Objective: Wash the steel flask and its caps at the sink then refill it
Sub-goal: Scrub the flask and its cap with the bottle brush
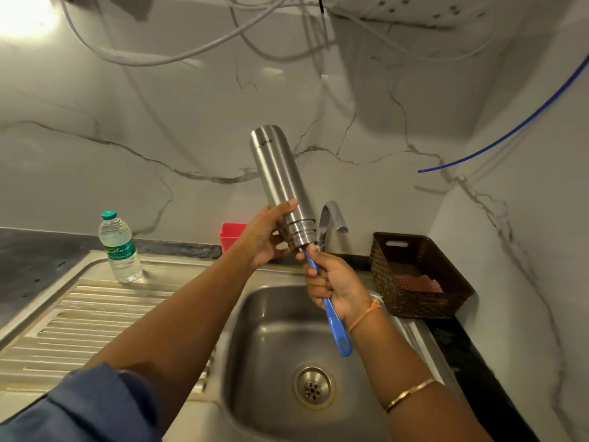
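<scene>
flask (278, 177): bare steel, uncapped, upturned and tilted, mouth down above the sink (264, 330)
toothbrush (331, 311): blue, head inside the flask's mouth

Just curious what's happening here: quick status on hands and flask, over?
Left hand grips steel flask, mouth tilted down above sink. Right hand holds blue brush, tip at flask mouth. Tap close behind, nothing blocking.
</scene>
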The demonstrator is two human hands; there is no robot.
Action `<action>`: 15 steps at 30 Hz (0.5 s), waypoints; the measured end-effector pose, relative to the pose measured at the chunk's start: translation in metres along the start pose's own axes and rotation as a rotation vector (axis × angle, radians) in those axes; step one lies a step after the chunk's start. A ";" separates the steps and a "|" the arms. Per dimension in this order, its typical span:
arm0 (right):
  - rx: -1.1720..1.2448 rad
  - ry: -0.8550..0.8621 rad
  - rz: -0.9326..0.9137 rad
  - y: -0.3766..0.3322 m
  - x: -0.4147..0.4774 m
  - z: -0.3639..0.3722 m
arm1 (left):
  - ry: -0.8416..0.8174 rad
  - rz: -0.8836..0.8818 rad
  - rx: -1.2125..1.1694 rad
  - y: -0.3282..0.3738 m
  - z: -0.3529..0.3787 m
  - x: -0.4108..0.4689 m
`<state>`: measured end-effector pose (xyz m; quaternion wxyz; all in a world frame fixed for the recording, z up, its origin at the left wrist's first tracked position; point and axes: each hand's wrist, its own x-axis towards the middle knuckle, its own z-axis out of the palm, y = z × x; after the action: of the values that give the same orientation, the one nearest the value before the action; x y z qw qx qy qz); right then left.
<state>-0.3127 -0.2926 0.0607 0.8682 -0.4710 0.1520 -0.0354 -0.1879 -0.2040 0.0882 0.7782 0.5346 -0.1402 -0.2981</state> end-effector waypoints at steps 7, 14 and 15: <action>-0.614 0.294 -0.275 0.007 -0.005 0.012 | 0.054 0.120 0.070 0.009 0.001 0.002; -1.264 0.649 -0.829 0.032 0.006 -0.007 | 0.129 0.170 0.034 0.016 0.008 0.001; -0.986 0.492 -0.684 0.026 0.006 -0.008 | 0.129 0.149 -0.003 0.018 0.007 0.001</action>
<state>-0.3118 -0.2854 0.0336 0.4295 -0.8143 0.1864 -0.3431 -0.1846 -0.2052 0.1073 0.8066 0.5396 -0.1286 -0.2044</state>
